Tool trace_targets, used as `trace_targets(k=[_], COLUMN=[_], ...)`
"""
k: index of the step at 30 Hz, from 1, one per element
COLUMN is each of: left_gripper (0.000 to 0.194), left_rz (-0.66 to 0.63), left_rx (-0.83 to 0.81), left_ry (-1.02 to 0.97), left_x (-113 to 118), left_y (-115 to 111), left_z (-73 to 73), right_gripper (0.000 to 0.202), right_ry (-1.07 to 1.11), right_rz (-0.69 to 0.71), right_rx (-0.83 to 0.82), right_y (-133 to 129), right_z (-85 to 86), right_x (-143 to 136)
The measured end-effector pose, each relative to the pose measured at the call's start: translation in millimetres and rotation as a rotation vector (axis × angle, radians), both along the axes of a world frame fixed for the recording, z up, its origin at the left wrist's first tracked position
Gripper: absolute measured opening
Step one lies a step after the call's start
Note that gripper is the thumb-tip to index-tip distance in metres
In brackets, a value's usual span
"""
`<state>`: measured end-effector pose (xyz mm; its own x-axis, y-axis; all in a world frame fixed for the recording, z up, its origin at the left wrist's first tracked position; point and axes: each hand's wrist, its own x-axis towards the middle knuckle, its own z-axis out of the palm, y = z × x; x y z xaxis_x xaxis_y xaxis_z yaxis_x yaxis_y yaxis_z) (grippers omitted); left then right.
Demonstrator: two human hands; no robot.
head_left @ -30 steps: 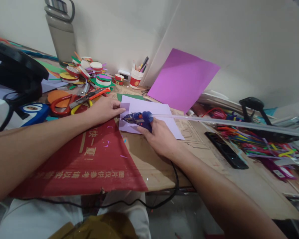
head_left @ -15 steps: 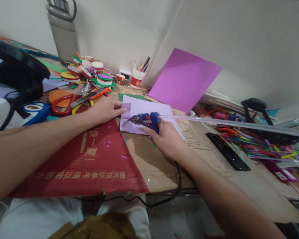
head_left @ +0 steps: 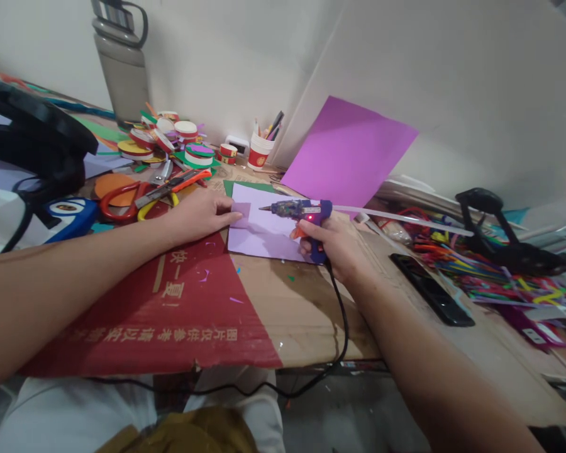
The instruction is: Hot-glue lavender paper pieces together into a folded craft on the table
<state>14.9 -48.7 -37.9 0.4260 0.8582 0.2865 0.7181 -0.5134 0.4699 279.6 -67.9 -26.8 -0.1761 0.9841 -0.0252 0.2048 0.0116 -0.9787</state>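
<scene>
While the right hand (head_left: 332,244) is closed around the handle of a blue glue gun (head_left: 317,212), its fingers curled at the orange trigger, the gun's nozzle points left above a pale lilac sheet (head_left: 268,244). The tip is apart from the left hand (head_left: 202,212). A red light glows on the gun's side, a long translucent glue stick (head_left: 400,219) juts from its back end toward the right, and a black cable (head_left: 344,311) runs down from the handle.

The left hand is partly open, palm down, its thumb and forefinger slightly apart at the sheet's left edge. The thumb reaches onto a small, darker purple patch (head_left: 243,212) there; whether the fingers pinch any paper, I cannot tell.

The lilac sheet lies flat, partly over a green sheet (head_left: 252,187), with printed red cardboard (head_left: 155,327) and brown cardboard (head_left: 306,314) on the near side. Behind it, a bright magenta sheet (head_left: 351,151) leans against the wall (head_left: 207,56).

Left of the sheet are red-handled scissors (head_left: 122,202) and an orange cutter (head_left: 191,180). Beyond them sit a heap of paper rings (head_left: 160,138), a grey bottle (head_left: 125,78) and a paper cup (head_left: 259,154) holding pens. To the right lie a black phone (head_left: 431,289) and a pile of colourful craft stems (head_left: 476,277).
</scene>
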Motion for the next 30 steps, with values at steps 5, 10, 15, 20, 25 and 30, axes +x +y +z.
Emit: trace_targets(k=[5, 10, 15, 20, 25, 30], left_gripper=[0.028, 0.025, 0.023, 0.027, 0.026, 0.026], left_rz=[-0.284, -0.359, -0.362, -0.347, -0.365, -0.314], left_rx=[0.222, 0.302, 0.296, 0.213, 0.279, 0.338], left_ry=[0.183, 0.227, 0.244, 0.221, 0.239, 0.345], left_x=[2, 1, 1, -2, -3, -3], left_y=[-1, -2, -4, -4, -5, -9], left_z=[-6.9, -7.3, -4.0, -2.6, -4.8, -8.1], right_gripper=[0.031, 0.03, 0.028, 0.028, 0.028, 0.03], right_ry=[0.169, 0.126, 0.106, 0.103, 0.119, 0.105], right_rz=[-0.079, -0.061, -0.054, -0.042, -0.067, -0.064], right_rx=[-0.055, -0.041, -0.029, -0.034, -0.037, -0.061], right_y=[12, 14, 14, 16, 19, 22], right_z=[-11.2, -15.7, -17.5, -18.3, -20.2, -22.7], right_x=[3, 2, 3, 3, 3, 3])
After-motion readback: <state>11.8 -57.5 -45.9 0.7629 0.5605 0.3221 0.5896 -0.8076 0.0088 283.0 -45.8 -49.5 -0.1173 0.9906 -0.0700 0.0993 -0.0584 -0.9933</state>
